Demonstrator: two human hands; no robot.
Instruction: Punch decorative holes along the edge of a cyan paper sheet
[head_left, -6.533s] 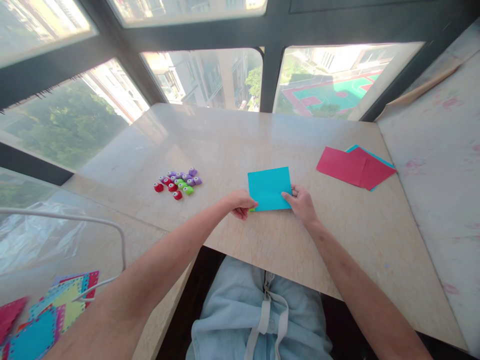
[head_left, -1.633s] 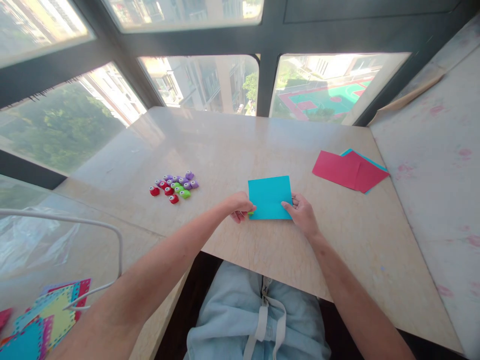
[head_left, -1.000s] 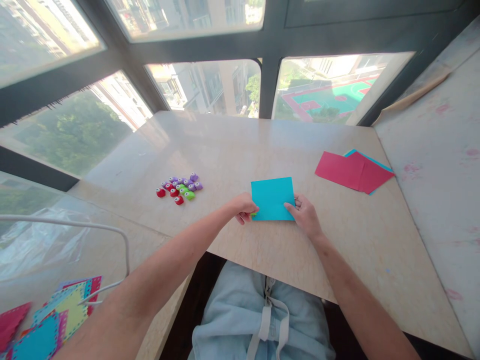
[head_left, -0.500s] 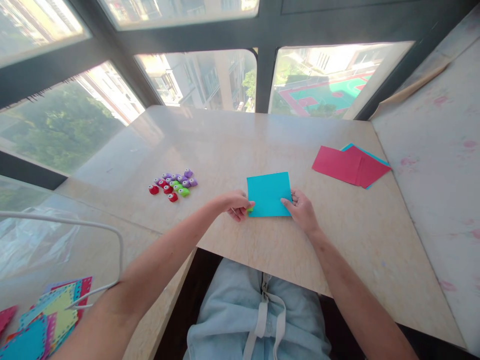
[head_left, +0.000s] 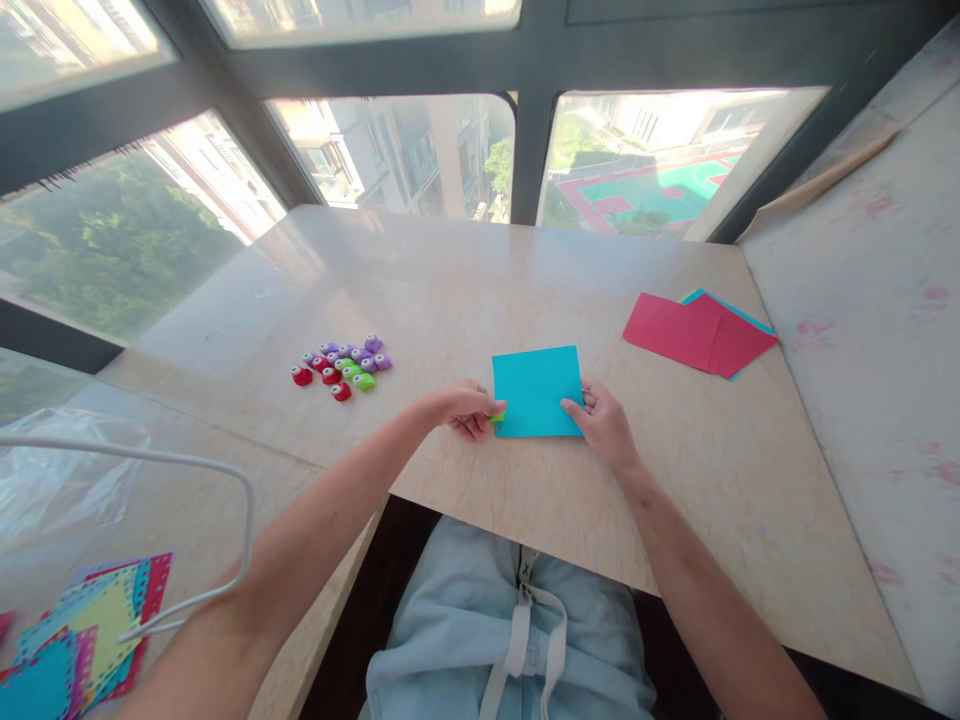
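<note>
A blue sheet of card [head_left: 537, 392] is held just over the front part of the table. My right hand [head_left: 606, 422] grips its right edge, thumb on top and fingers underneath. At the lower left edge of the card, my left hand [head_left: 469, 409] is closed on a small green paper punch [head_left: 496, 418], mostly hidden by the fingers. Whether the card's edge sits inside the punch I cannot tell. Left of that hand lies a cluster of small punches, with purple ones [head_left: 373, 343], green ones [head_left: 364, 381] and red ones [head_left: 302, 375].
Red sheets [head_left: 675, 330] lie over blue ones at the right, near the papered wall [head_left: 885, 380]. Lower left, sheets with punched edges [head_left: 112, 610] form a pile under a white bent rod [head_left: 244, 500]. Clear plastic [head_left: 67, 480] lies behind it. Windows border the table's far side.
The view has shifted slightly. My left hand and the green punch have moved a little left against the card's edge, and more of the punch shows. My right hand keeps its grip.
</note>
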